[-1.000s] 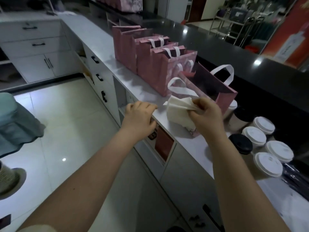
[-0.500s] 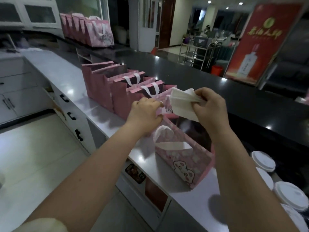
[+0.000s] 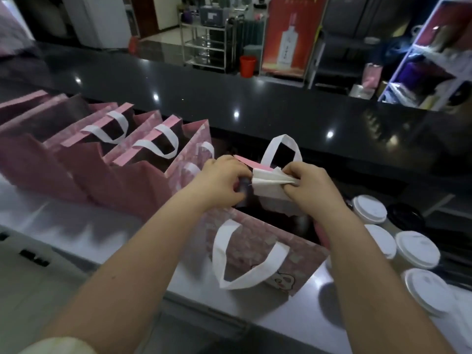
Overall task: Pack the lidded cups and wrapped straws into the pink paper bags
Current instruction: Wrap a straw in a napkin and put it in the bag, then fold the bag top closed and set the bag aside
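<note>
Over bag (image 3: pixel 255 249) at counter (image 3: pixel 76 226) front edge: right hand (image 3: pixel 306 185) pinches napkins (image 3: pixel 268 183); left hand (image 3: pixel 222 180) curled against them — hold unclear. Risk: loose sheets fan, miss bag mouth.

Open bag (image 3: pixel 255 244) between bag row (image 3: pixel 76 169) and cups (image 3: pixel 416 249)

I see matt pink paper on the open bag (image 3: pixel 258 247), flat white handles (image 3: pixel 220 254), soft creased tissue (image 3: pixel 268 181), smooth white plastic cup lids (image 3: pixel 416 249), a pale, dull-sheened tabletop (image 3: pixel 76 221), and a glossy black ledge (image 3: pixel 255 98) mirroring lamps.
</note>
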Demonstrator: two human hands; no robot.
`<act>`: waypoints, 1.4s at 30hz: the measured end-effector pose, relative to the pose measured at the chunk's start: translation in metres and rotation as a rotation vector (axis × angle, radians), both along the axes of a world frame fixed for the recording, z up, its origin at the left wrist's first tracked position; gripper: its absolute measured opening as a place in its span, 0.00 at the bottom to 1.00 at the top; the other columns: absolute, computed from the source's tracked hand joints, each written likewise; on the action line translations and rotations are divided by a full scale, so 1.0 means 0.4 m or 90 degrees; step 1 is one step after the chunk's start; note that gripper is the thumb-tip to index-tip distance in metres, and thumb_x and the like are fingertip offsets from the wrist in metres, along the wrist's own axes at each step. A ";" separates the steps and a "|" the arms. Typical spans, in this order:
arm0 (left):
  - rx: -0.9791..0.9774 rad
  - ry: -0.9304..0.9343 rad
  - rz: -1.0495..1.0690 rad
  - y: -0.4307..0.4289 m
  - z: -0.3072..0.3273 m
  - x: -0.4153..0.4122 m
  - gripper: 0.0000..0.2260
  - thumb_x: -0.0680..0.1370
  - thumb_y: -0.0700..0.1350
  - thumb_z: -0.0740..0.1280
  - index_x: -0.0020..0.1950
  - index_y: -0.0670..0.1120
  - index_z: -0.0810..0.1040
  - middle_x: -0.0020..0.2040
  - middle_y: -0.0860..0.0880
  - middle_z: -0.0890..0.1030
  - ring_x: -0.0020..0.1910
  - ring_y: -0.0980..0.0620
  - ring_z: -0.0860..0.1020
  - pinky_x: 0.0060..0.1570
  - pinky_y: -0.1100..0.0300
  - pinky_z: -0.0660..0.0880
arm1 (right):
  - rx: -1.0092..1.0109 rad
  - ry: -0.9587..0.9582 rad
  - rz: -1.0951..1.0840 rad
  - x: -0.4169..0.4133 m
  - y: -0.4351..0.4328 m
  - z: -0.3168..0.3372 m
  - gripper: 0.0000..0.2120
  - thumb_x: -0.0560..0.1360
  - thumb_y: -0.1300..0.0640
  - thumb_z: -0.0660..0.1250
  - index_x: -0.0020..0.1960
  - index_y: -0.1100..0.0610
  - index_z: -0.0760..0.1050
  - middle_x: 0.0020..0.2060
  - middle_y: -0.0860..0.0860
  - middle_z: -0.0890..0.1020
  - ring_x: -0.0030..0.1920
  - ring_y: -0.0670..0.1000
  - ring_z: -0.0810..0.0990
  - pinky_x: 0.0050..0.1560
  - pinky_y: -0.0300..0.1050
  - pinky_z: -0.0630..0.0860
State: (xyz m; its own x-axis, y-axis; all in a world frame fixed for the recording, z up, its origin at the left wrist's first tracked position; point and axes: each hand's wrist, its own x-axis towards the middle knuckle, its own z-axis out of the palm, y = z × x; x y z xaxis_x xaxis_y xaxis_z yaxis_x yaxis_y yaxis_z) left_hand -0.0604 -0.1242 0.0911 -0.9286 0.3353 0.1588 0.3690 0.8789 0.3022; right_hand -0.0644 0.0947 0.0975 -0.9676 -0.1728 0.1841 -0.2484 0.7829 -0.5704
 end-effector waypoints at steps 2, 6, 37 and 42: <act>-0.003 -0.033 -0.030 -0.012 -0.012 -0.023 0.25 0.69 0.49 0.72 0.67 0.55 0.75 0.67 0.54 0.73 0.71 0.51 0.63 0.64 0.45 0.64 | 0.045 -0.001 -0.038 -0.002 -0.006 -0.006 0.11 0.70 0.59 0.65 0.48 0.45 0.77 0.44 0.45 0.81 0.45 0.51 0.78 0.46 0.50 0.77; 0.035 -0.053 -0.077 -0.039 -0.033 -0.048 0.35 0.68 0.51 0.74 0.73 0.56 0.66 0.76 0.53 0.62 0.76 0.52 0.53 0.71 0.42 0.58 | 0.136 0.000 -0.071 -0.008 -0.028 -0.016 0.11 0.72 0.59 0.64 0.50 0.45 0.75 0.43 0.47 0.79 0.43 0.53 0.76 0.38 0.46 0.71; 0.746 -0.246 -0.096 -0.135 -0.232 0.052 0.29 0.64 0.50 0.81 0.63 0.57 0.77 0.58 0.52 0.81 0.57 0.51 0.81 0.52 0.57 0.79 | -0.614 -0.045 -0.138 0.284 0.068 -0.213 0.22 0.64 0.42 0.76 0.56 0.48 0.81 0.49 0.48 0.84 0.52 0.48 0.82 0.50 0.42 0.80; 0.817 -0.247 -0.077 -0.091 -0.240 0.058 0.20 0.70 0.46 0.76 0.62 0.48 0.80 0.57 0.49 0.83 0.57 0.49 0.81 0.54 0.55 0.79 | -0.659 -0.061 -0.179 0.243 0.025 -0.229 0.14 0.71 0.55 0.69 0.56 0.54 0.78 0.45 0.47 0.86 0.46 0.45 0.84 0.41 0.36 0.79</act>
State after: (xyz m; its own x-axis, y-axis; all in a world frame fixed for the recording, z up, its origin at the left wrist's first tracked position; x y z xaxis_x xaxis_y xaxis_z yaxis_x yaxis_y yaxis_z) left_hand -0.0371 -0.1606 -0.0047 -0.9603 0.2315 0.1558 0.1271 -0.1339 0.9828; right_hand 0.0326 0.1045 0.0057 -0.9667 0.2536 0.0347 -0.0538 -0.0688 -0.9962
